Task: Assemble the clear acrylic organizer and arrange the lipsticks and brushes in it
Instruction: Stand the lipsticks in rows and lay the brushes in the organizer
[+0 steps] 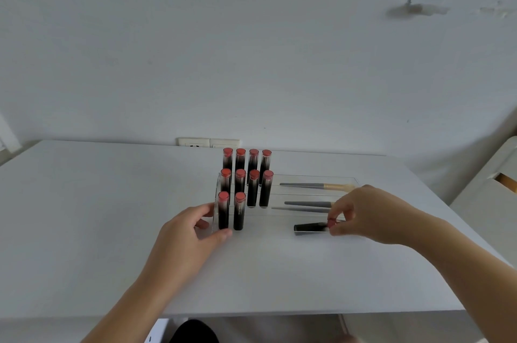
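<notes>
A clear acrylic organizer (313,178) with stepped tiers stands in the middle of the white table (84,216). Several black lipsticks with red tops (246,174) stand upright in its left half, in three rows. Three grey-handled brushes (305,184) lie flat across its right half. My left hand (193,233) grips the organizer's left front corner, thumb on the front and fingers on the side wall. My right hand (361,214) pinches the red end of one more lipstick (310,227), which lies on its side at the front tier's right part.
A wall with a double socket (208,142) rises just behind the table. A white piece of furniture (492,174) stands to the right of the table. The table's near edge runs just below my forearms.
</notes>
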Tool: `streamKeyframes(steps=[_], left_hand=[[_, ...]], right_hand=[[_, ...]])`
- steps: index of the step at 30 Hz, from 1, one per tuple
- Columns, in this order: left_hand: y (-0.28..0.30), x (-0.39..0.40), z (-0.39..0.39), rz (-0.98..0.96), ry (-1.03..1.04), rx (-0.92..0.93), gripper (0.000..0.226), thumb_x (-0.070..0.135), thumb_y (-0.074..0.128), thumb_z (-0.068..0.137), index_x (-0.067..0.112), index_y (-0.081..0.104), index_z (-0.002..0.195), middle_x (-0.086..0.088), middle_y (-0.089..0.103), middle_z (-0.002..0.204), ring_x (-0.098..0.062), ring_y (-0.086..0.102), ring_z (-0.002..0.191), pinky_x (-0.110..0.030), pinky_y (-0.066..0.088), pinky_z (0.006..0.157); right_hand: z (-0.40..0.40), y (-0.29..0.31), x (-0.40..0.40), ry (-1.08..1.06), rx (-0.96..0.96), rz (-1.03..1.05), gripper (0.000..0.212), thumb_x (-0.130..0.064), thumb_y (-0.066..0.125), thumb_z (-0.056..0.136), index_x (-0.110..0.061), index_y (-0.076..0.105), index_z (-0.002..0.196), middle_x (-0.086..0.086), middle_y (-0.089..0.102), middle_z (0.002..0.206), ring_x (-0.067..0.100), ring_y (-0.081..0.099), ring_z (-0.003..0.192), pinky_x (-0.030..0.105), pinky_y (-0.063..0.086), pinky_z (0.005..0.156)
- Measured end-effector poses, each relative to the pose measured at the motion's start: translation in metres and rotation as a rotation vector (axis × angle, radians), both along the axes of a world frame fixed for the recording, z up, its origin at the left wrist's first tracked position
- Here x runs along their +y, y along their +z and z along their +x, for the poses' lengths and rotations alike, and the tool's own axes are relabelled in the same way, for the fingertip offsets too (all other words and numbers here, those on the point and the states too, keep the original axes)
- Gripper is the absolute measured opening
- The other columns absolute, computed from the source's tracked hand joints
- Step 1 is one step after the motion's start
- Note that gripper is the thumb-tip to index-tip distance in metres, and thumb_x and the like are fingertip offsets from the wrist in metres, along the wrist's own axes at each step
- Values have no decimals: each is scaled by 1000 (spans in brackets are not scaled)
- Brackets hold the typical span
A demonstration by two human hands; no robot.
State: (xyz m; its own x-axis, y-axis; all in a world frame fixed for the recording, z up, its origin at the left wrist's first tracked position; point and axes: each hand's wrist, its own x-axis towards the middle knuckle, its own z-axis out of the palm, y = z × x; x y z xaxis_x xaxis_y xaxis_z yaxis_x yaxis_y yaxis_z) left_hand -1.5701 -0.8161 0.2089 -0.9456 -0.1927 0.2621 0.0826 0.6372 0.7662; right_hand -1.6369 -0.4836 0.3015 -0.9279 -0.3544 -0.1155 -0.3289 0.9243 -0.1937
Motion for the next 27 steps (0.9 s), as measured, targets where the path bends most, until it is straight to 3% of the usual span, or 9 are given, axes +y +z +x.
streamKeyframes(steps=[2, 5, 9, 13, 16, 20, 23, 27], left_hand=[[0, 0, 0, -3, 6, 2, 51, 45, 83, 75, 38, 68, 123, 23, 66, 96, 14, 56, 91, -8, 38, 70], [0, 0, 1, -1, 6, 10, 49, 44, 84, 75, 39, 68, 121, 26, 64, 91, 19, 52, 95, -7, 37, 68], [1, 1, 1, 12, 6, 6, 48, 43, 84, 75, 41, 67, 120, 25, 64, 91, 20, 52, 94, -8, 37, 69], [1, 1, 2, 21, -9, 11, 47, 42, 83, 76, 42, 67, 120, 26, 65, 94, 17, 54, 93, -11, 39, 71], [0, 0, 1, 18, -11, 9, 46, 42, 82, 78, 42, 67, 121, 28, 65, 98, 14, 55, 92, -12, 40, 72], [-1, 0, 1, 24, -17, 17, 43, 38, 82, 78, 43, 68, 119, 27, 66, 99, 11, 56, 92, -14, 41, 72], [-1, 0, 1, 26, -18, 24, 42, 39, 82, 78, 45, 68, 117, 28, 66, 98, 10, 56, 93, -13, 41, 72], [-1, 0, 1, 23, -12, 22, 41, 39, 82, 78, 45, 68, 116, 28, 66, 97, 10, 56, 93, -11, 39, 71]], right_hand=[[1, 5, 2, 12, 32, -100, 9, -59, 72, 76, -51, 70, 80, -15, 65, 67, 2, 52, 56, 18, 40, 53], [6, 12, -5, 23, 97, -422, 6, -48, 78, 76, -45, 74, 79, -12, 68, 67, 3, 51, 53, 17, 40, 52], [16, 10, -42, 64, 112, -697, 10, -51, 77, 76, -43, 76, 82, -13, 72, 75, 19, 65, 66, 31, 53, 57], [20, -8, -82, 109, 145, -701, 4, -46, 76, 82, -45, 74, 85, -23, 70, 73, 8, 66, 62, 18, 49, 47], [19, -22, -99, 93, 164, -701, 8, -47, 75, 83, -41, 74, 77, -25, 70, 76, 8, 68, 65, 22, 54, 54], [17, -32, -109, 70, 194, -712, 8, -48, 75, 84, -43, 72, 77, -27, 69, 77, 1, 67, 66, 11, 47, 58], [16, -35, -114, 51, 212, -704, 10, -47, 75, 85, -40, 73, 78, -22, 70, 75, 2, 67, 67, 14, 49, 58], [17, -37, -117, 50, 228, -705, 20, -44, 74, 86, -50, 64, 70, -25, 69, 80, 3, 66, 70, 15, 49, 61]])
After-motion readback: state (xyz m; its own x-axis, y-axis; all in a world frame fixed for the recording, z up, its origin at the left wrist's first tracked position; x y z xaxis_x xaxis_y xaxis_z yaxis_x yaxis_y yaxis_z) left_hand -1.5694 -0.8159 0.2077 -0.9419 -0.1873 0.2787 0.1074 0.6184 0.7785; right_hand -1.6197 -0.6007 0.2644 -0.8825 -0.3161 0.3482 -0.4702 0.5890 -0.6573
